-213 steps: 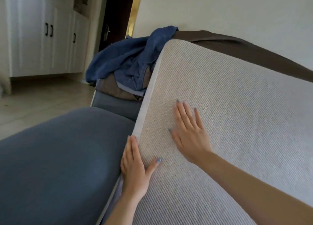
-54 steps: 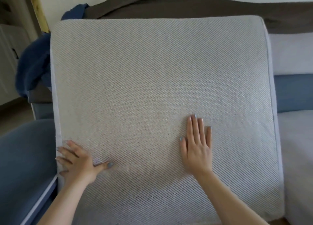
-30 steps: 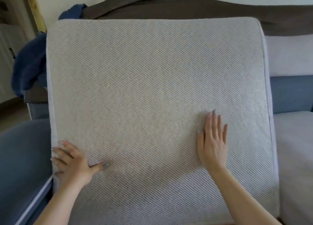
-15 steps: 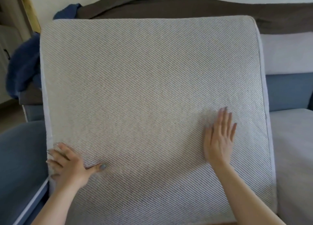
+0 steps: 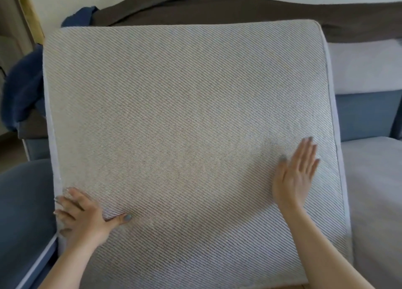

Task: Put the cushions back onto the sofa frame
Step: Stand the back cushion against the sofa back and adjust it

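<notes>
Seating the cushion [image 5: 185, 125] against the frame [image 5: 365, 116]. Upright w/ slight backward lean, woven face toward camera, lodged between blue armrest [image 5: 24, 201] at L and grey seat [image 5: 374, 190] at R. Top edge just below brown blanket [image 5: 217, 10] draped along the back. Blue cloth [image 5: 19, 88] bunched behind upper-L corner.

L hand [image 5: 84, 217]: planted at lower-L edge, same spot as approx. 2 s ago. Fingers [image 5: 65, 201] spread and slightly bent, tips on pale side band, thumb splayed across the face. Pressing, not pinching, as far as visible.

R hand [image 5: 295, 171]: fingers straight, nearly together, lightly fanned at tips. Blurred, so contact w/ fabric uncertain. Shifted from mid-face toward R edge over last 2 s, i.e. prob. a smoothing or pushing sweep.

Meaning for task: cushion apparently home in its bay, no longer mid-swing as at approx. 7 s ago. Remaining work prob. a last push along R side to square it w/ the neighbouring seat. Other cushions' status unclear from this view.
</notes>
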Available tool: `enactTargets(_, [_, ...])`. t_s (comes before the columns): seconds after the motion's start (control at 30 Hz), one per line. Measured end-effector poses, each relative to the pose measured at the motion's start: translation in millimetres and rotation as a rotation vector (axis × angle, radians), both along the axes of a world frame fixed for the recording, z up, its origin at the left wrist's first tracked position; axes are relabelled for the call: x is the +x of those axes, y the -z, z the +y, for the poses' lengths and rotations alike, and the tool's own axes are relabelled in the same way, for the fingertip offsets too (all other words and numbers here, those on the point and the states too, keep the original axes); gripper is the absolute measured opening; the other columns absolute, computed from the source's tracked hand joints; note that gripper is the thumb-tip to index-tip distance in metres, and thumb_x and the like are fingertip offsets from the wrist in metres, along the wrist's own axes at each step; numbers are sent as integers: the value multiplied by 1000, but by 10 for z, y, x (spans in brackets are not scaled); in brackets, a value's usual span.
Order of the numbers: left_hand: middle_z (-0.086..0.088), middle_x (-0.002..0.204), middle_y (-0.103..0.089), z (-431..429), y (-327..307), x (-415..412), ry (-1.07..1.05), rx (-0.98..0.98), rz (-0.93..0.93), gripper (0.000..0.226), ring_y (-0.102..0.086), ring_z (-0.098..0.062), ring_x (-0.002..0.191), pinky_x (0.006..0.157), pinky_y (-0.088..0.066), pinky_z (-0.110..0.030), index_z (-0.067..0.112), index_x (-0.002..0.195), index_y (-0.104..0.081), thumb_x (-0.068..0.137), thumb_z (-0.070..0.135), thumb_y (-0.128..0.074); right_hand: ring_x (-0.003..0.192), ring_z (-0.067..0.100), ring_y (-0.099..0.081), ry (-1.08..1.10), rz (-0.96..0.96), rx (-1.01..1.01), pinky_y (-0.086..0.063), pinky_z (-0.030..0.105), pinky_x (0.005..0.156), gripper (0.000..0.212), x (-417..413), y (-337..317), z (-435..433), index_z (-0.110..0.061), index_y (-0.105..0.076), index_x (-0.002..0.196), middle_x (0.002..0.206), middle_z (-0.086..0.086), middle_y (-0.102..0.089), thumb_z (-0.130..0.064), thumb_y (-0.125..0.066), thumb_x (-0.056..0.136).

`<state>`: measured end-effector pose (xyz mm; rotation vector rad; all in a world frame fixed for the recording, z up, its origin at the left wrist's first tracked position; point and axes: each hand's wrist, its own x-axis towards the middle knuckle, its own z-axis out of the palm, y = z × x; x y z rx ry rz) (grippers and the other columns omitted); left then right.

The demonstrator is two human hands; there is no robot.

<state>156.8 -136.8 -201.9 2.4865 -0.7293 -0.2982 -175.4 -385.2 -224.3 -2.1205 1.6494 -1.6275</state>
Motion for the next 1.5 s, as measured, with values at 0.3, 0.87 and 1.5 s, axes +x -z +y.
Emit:
enactTargets(0.3, [-25,152,36,12,-3,-22,-2,-2,-18,164,17,-45,145,116,-4,-59,7,143,37,43,66,-78,149,14,19,12,0,102,7,40,123,69,-64,-32,-115,-12,19,152,161,4,21,-52,-6,101])
enactTargets(0.87, [-21,152,39,14,12,11,0,-31,2,163,21,-43,145,117,-1,-58,10,142,39,49,63,-83,149,9,14,23,23,145,9,33,122,74,-267,28,-249,-15,10,155,164,2,11,-59,-3,98])
enactTargets(1.5, [-18,154,36,19,3,-22,-6,-52,16,162,21,-39,146,115,-5,-63,13,145,37,49,57,-85,151,13,9,110,-202,286,9,33,121,66,-496,-10,-492,-14,4,156,165,1,7,-50,-11,104])
